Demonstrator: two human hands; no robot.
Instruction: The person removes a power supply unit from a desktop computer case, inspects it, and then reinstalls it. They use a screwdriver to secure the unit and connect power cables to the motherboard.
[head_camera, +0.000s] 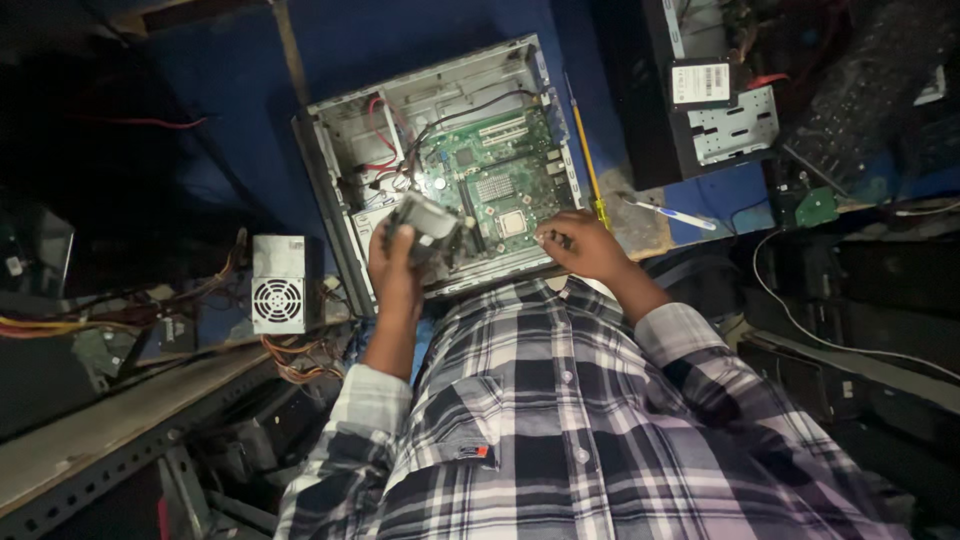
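Dim, dark edges; light falls centrally, slight wide-angle distortion.

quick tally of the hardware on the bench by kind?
Open computer case with green motherboard: 1
Heatsink fan unit, held in left hand: 1
Loose power supply: 1
Yellow-handled screwdriver: 1
Second black case: 1
Total: 5

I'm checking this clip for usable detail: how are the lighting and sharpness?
Head view: light falls mainly on the open computer case and green motherboard; the left side and right edge sink into deep shadow; the left hand and its grey part look slightly soft.
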